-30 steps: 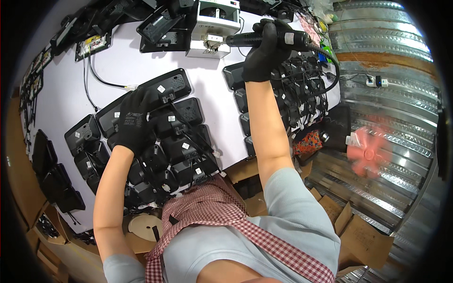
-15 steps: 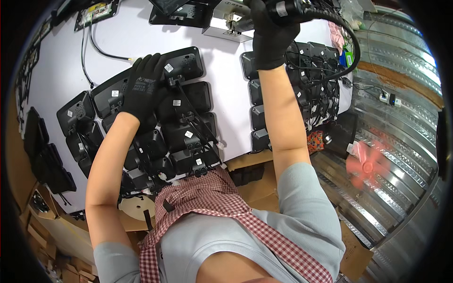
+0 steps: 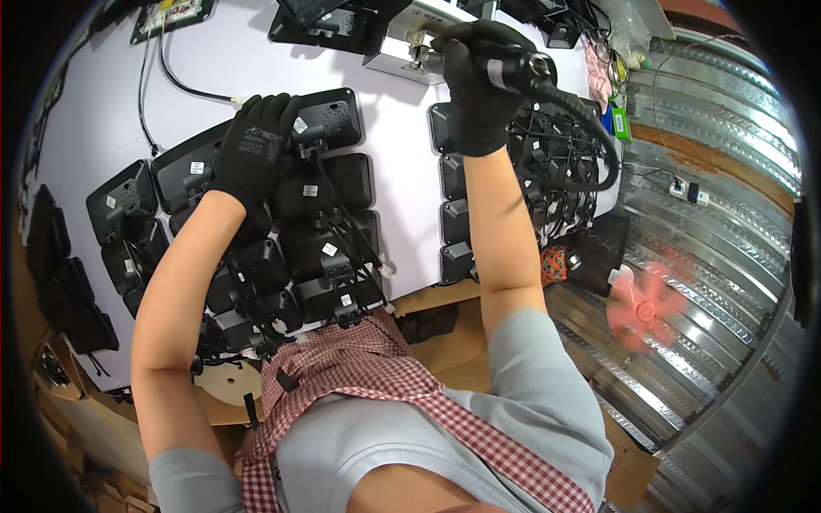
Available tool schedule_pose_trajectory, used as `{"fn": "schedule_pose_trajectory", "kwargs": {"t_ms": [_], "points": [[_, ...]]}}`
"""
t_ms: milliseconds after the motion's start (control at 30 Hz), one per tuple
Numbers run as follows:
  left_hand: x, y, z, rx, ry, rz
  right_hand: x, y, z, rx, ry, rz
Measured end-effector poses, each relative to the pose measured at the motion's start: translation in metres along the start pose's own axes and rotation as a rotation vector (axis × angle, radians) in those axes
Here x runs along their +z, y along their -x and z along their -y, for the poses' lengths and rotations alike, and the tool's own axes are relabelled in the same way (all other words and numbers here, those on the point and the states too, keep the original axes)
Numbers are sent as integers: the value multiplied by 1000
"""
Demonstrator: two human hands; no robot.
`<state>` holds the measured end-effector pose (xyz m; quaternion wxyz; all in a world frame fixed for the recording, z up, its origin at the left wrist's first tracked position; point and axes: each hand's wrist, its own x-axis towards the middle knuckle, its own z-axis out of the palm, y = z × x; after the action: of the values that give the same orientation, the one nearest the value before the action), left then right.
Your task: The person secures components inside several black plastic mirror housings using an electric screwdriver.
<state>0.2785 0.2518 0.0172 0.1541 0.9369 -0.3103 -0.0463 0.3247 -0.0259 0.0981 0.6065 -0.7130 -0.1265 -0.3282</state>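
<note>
My right hand (image 3: pixel 477 107), in a black glove, is wrapped round a black electric screwdriver (image 3: pixel 511 72) with a thick cord curving off to the right. The screwdriver lies nearly level, its front end at a small metal fitting on the silver box (image 3: pixel 400 61). My left hand (image 3: pixel 251 154), gloved too, lies flat with fingers stretched over the edges of black plastic housings (image 3: pixel 329 118). These housings sit in rows, backs up, with small white labels and short dark cables. The screwdriver's very tip is too small to make out.
More black housings (image 3: pixel 454 175) with tangled cables stand in rows on the right of the white table (image 3: pixel 406 162). A circuit board unit (image 3: pixel 175 12) with two cables lies at the far left. A spinning pink fan (image 3: pixel 646 309) stands right, beside corrugated metal.
My right hand has brought the screwdriver slightly nearer and tilted it, so its cord end faces me more. My left hand keeps its place on the housings. The whole view has shifted slightly.
</note>
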Motion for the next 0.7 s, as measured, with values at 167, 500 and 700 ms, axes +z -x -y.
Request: {"fn": "schedule_pose_trajectory", "kwargs": {"t_ms": [167, 500, 700], "points": [[-6, -2, -1, -17, 17, 27, 15, -11, 22, 108, -57, -280], [5, -4, 3, -22, 1, -5, 14, 61, 73, 429, -129, -108], [1, -5, 0, -26, 15, -12, 20, 76, 65, 392, -131, -22]]}}
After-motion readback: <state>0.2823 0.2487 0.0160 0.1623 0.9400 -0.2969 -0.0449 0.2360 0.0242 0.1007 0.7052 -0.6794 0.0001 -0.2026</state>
